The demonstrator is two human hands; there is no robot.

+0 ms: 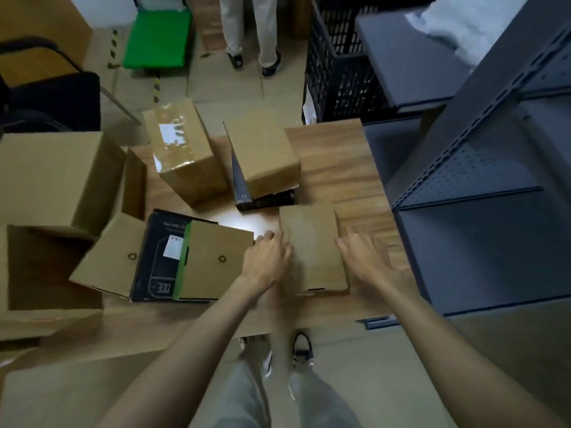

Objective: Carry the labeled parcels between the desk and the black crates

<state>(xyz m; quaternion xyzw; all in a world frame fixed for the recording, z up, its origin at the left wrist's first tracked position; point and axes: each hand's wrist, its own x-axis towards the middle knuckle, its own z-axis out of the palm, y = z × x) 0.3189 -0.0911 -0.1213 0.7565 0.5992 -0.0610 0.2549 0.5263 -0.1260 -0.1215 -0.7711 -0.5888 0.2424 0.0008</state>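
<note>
A flat brown cardboard parcel (313, 248) lies on the wooden desk (346, 168) near its front edge. My left hand (267, 257) touches the parcel's left edge with fingers stretched forward. My right hand (367, 257) hovers just off the parcel's right edge, fingers spread and holding nothing. Further back stand a taped parcel with a glossy label (182, 149) and a plain brown parcel (262, 149) resting on a black box. A black crate (340, 66) stands on the floor beyond the desk's far right corner.
An open carton with a black scale box (163, 257) sits at my left, with larger cartons (52, 177) beyond it. Grey metal shelving (494, 211) rises at the right. A person's legs (250, 29) stand on the floor behind the desk, near a green cart (157, 38).
</note>
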